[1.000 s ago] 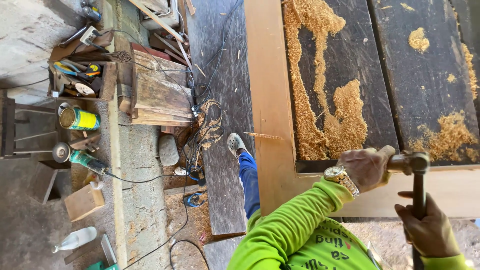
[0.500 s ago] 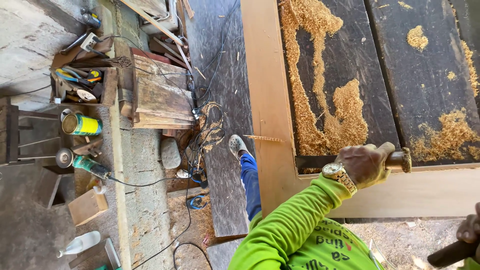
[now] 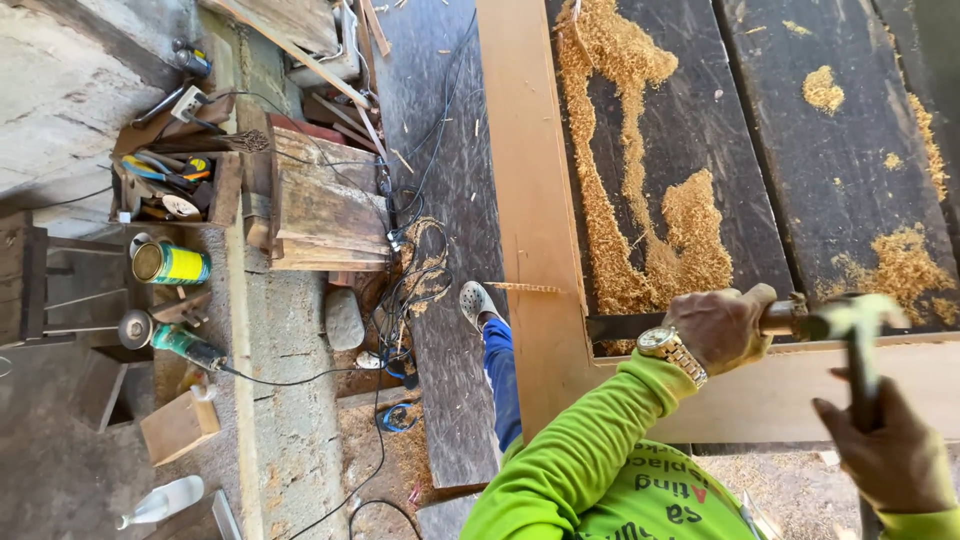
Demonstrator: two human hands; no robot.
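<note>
My left hand (image 3: 722, 328), with a wristwatch and a bright green sleeve, grips a chisel (image 3: 785, 318) laid along the corner joint of a pale wooden frame (image 3: 530, 200). The chisel's dark blade (image 3: 622, 326) points left into the joint. My right hand (image 3: 893, 452) holds a hammer's handle (image 3: 864, 385). The blurred hammer head (image 3: 856, 314) is at the butt end of the chisel. Sawdust (image 3: 690, 235) lies in heaps on the dark planks (image 3: 700, 110) inside the frame.
My blue trouser leg and grey shoe (image 3: 478, 302) stand beside the frame on a dark board (image 3: 440, 120). Left of it are tangled cables (image 3: 410, 270), a wooden crate (image 3: 320, 205), a box of hand tools (image 3: 165, 180), a yellow-green can (image 3: 172, 264), an angle grinder (image 3: 160, 335) and a plastic bottle (image 3: 160, 502).
The hammer met the chisel one second ago, swung back toward the lower right half a second ago, and now has come down on the chisel's end again. My left hand stayed on the chisel.
</note>
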